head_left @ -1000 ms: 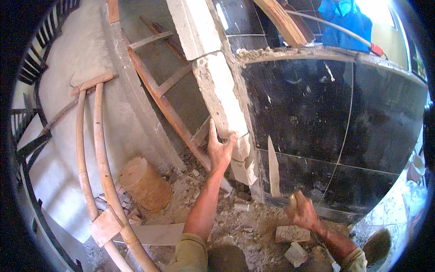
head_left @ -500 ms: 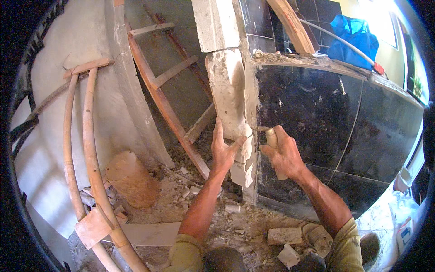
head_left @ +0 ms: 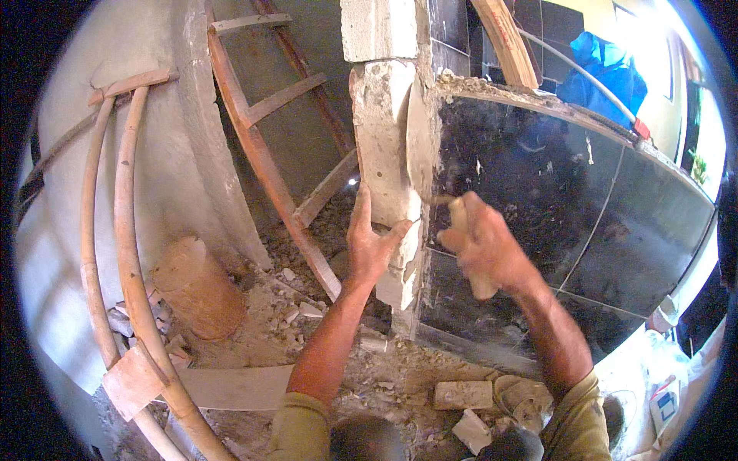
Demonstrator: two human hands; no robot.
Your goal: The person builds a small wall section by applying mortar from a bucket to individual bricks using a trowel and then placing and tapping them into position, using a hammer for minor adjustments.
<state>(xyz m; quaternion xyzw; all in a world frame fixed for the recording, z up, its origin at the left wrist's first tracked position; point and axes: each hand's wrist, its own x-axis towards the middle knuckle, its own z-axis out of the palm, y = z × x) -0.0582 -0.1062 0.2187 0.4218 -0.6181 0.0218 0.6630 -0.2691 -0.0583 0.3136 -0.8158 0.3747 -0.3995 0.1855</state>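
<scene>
A narrow stack of pale, mortar-smeared blocks (head_left: pixel 382 127) rises in the middle, forming a wall end. My left hand (head_left: pixel 370 244) rests against its lower part, index finger stretched up along the left edge and thumb spread across the front. In my right hand (head_left: pixel 496 250), slightly blurred, is the pale wooden handle of a trowel (head_left: pixel 483 283). Its thin metal neck reaches left toward the blocks. A leaf-shaped grey blade seems to stand upright along their right edge. Black tiles (head_left: pixel 530 169) cover the wall just behind my right hand.
A wooden ladder (head_left: pixel 257 157) leans behind the blocks at left. Bamboo poles (head_left: pixel 127 215) and a brownish cylinder (head_left: pixel 198 288) stand farther left. Rubble and a loose block (head_left: pixel 463 395) lie on the floor. A blue bag (head_left: pixel 603 81) and a timber (head_left: pixel 505 42) top the tiled wall.
The view has shifted slightly, moving most of the scene left and up. My right hand with the trowel has moved a little away from the blocks. My left hand stays against them.
</scene>
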